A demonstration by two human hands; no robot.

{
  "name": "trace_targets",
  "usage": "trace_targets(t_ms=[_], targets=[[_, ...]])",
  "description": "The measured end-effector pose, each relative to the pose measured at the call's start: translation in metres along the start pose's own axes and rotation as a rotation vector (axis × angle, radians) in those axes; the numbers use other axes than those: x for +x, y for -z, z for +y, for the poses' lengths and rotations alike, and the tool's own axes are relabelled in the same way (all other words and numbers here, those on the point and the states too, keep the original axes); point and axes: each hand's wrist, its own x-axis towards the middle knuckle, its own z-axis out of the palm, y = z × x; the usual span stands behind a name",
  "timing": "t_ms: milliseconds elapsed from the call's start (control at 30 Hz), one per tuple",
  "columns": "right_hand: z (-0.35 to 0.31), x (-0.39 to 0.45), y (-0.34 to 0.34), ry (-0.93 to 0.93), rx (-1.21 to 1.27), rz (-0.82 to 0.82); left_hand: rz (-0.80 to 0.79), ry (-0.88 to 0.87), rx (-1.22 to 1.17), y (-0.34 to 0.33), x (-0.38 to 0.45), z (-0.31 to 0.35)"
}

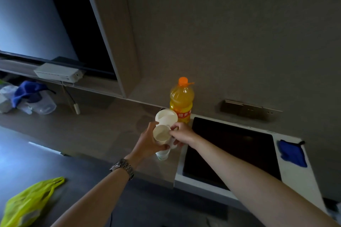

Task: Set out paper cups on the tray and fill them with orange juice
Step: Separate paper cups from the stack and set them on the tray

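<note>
**One stack of cups in two hands, one bottle waiting**

The left hand [147,142] curls around a stack of paper cups [162,135], its grip closed on the nested rims low on the stack (how many cups are nested cannot be counted). The right hand [181,133] pinches the rim of the top cup between thumb and fingers. Just behind the stack, another white paper cup [166,117] shows its open mouth, and below the left hand one more white cup [163,155] stands on the surface [103,131]. One orange juice bottle [181,100], capped in orange, stands upright just behind the cups. To its right lies one dark tray [232,145], bare, set on a white board [295,175]. Two blue cloths are in view: one [292,153] on the white board beside the tray, one [27,91] far left among clear plastic containers. One yellow-green plastic bag [29,202] lies near the left forearm, and one metal watch [122,167] sits on the left wrist
</note>
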Motion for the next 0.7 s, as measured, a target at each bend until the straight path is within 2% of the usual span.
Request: trace_targets(t_ms=[133,367,700], targets=[[0.0,0.001,-0.001,-0.01,0.019,0.014,-0.033,0.047,-0.095,-0.012,0.0,-0.019],[0.004,0.0,-0.003,-0.048,0.117,-0.022,-0.078,0.059,-0.097,-0.03,-0.005,-0.04],[0.015,-0.01,0.026,-0.052,0.179,-0.012,-0.06,-0.048,-0.015,-0.02,-0.016,-0.03]])
